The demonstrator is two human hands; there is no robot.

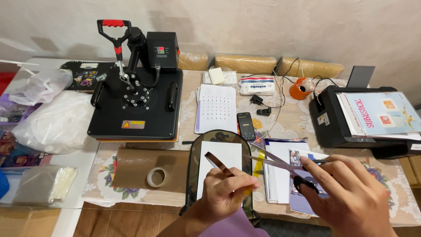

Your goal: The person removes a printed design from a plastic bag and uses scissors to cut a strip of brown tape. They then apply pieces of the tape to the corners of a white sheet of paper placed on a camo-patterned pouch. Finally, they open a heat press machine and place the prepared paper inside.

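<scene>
Black-handled metal scissors [280, 166] gripped in right hand [346, 197], blades open over camouflage-edged pouch [193, 175] on surface [289, 118]. Left hand [226, 193] pinches yellow tape strip [259, 163], brown strip [218, 163] between fingers.

Long table under a beige floral-print cloth [397, 184], set against a pale wall. Black heat press with a red-gripped handle [136, 103] at the left. Sheet of brown paper [136, 169] in front, clear tape roll [157, 177] resting on it. White dotted sheet [216, 109] and black phone [246, 126] toward the middle. Camouflage-edged flat bag [193, 175] at the near edge, white sheet [226, 160] on top. Black printer [333, 123] at the right, orange cup [299, 90] behind.
</scene>
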